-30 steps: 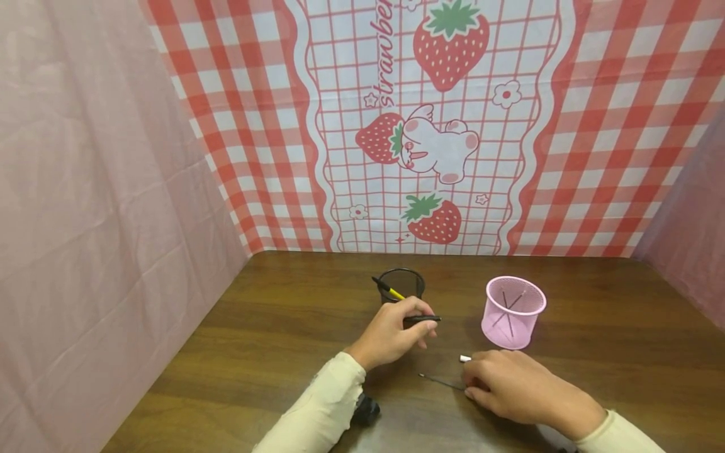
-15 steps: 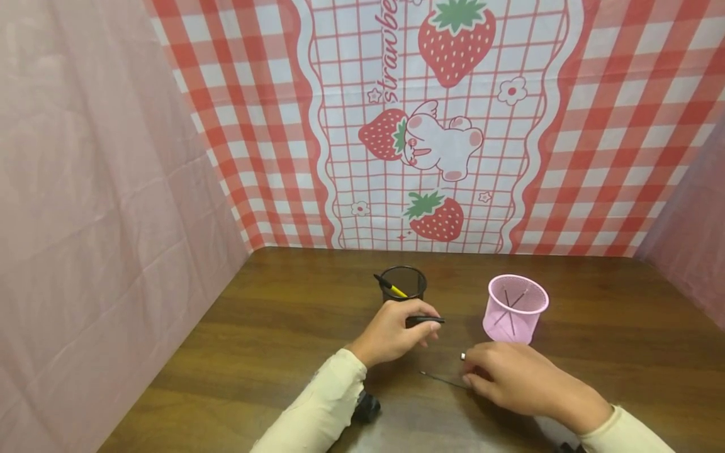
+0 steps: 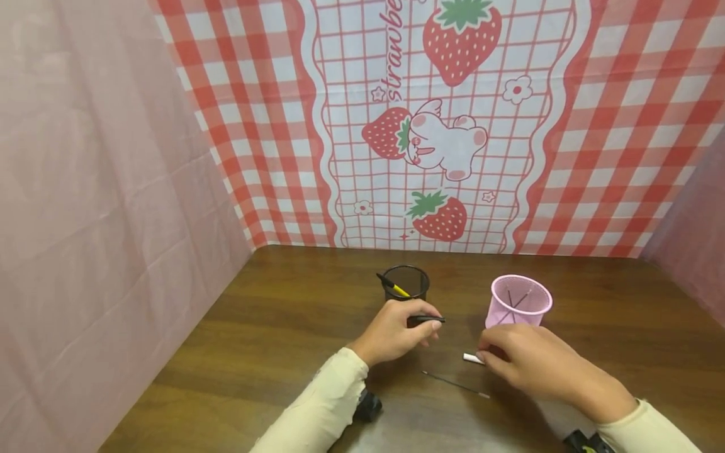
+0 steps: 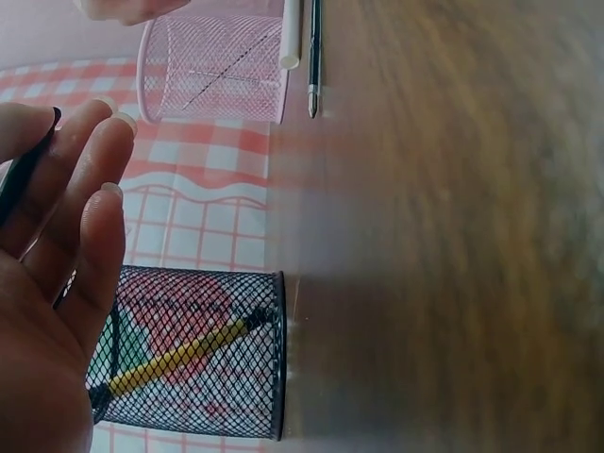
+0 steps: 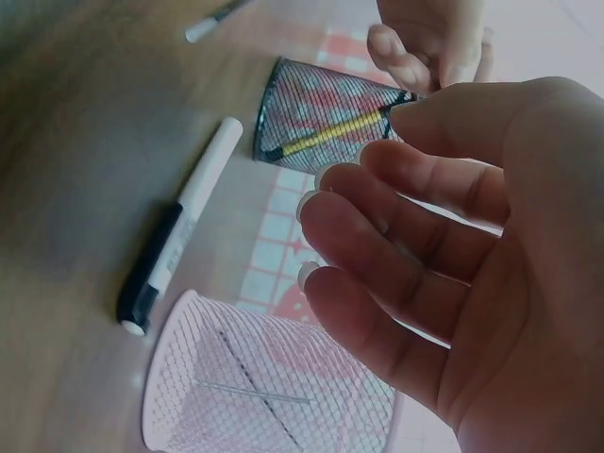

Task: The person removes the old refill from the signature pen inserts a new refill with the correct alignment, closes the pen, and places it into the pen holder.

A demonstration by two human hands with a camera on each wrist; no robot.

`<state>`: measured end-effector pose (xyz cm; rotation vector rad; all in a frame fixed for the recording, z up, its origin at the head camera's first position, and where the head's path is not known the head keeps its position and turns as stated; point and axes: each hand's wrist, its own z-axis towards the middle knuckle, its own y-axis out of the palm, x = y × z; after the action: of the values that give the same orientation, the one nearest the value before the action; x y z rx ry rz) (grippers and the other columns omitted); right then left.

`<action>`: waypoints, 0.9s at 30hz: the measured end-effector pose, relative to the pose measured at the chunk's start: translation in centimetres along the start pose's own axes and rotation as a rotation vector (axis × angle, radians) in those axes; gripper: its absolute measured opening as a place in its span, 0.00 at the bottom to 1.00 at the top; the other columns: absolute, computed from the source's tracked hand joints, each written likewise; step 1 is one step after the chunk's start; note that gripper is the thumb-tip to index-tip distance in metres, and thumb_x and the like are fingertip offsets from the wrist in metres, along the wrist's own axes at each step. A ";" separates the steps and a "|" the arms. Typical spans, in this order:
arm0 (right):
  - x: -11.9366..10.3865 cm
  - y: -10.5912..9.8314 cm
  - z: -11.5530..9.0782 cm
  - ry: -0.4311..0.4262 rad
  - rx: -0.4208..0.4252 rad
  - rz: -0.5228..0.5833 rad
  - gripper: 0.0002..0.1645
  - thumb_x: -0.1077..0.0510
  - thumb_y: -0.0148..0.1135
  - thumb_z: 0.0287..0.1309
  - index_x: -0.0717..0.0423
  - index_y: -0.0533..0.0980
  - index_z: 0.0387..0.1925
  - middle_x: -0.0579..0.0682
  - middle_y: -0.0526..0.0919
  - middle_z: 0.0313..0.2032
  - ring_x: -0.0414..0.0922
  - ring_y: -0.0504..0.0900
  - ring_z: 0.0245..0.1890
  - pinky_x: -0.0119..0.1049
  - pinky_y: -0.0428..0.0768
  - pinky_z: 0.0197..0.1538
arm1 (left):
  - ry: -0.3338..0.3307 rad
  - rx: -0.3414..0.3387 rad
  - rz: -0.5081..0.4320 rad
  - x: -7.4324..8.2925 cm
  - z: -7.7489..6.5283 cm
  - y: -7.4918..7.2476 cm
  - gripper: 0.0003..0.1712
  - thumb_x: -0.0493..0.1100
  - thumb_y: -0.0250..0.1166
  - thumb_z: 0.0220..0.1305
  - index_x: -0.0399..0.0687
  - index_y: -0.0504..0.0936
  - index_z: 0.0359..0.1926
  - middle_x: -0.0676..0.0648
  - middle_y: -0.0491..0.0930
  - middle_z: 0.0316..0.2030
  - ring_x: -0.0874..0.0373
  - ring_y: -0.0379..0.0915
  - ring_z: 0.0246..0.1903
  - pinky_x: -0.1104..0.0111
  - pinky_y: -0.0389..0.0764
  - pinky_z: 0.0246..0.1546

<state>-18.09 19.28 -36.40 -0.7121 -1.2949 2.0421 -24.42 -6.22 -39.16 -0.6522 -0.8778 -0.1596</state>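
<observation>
Well short of the worktop's (image 3: 226, 377) back edge lies a refill (image 3: 455, 384), then the right hand (image 3: 538, 365), fingers loosely spread near a marker (image 5: 179, 226), the left hand (image 3: 399, 330) pinching a black pen (image 3: 428, 319), and, closer to that edge, a pink cup (image 3: 496, 316) and a black cup (image 4: 203, 396).

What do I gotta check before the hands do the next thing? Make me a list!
1. Left hand pinching the black pen: ok.
2. Right hand free to grab something: ok, it holds nothing.
3. White marker inside a cup: not ok, it lies on the table near the right hand.
4. Thin dark rod off the table: not ok, it lies between you and the cups.
5. Pink cup and black cup upright: ok, both stand.
6. Rod inside the black pen: cannot tell.
</observation>
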 end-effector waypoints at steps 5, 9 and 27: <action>0.2 -0.7 0.6 0.012 -0.008 -0.031 0.15 0.54 0.73 0.55 0.32 0.74 0.26 0.23 0.68 0.24 0.26 0.66 0.23 0.33 0.70 0.26 | 0.029 -0.013 -0.001 -0.8 0.2 0.0 0.06 0.37 0.65 0.69 0.42 0.84 0.45 0.47 0.86 0.29 0.56 0.84 0.23 0.71 0.84 0.26; 0.3 -1.5 0.9 0.036 0.004 -0.029 0.14 0.54 0.73 0.55 0.33 0.75 0.26 0.24 0.68 0.23 0.26 0.66 0.22 0.32 0.70 0.26 | 0.023 -0.019 -0.001 -0.8 0.3 0.0 0.06 0.37 0.65 0.70 0.41 0.84 0.45 0.47 0.86 0.28 0.59 0.83 0.24 0.71 0.84 0.27; 1.7 -4.4 2.2 0.157 0.054 -0.014 0.10 0.55 0.72 0.57 0.37 0.78 0.30 0.28 0.71 0.22 0.31 0.70 0.23 0.35 0.72 0.27 | 0.029 -0.052 0.024 -0.7 0.1 0.0 0.06 0.37 0.65 0.69 0.40 0.85 0.44 0.49 0.85 0.27 0.68 0.81 0.24 0.72 0.83 0.28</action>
<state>-19.89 20.75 -31.73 -0.8188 -1.1482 1.9604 -24.96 -6.23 -39.66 -0.7069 -0.8395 -0.1705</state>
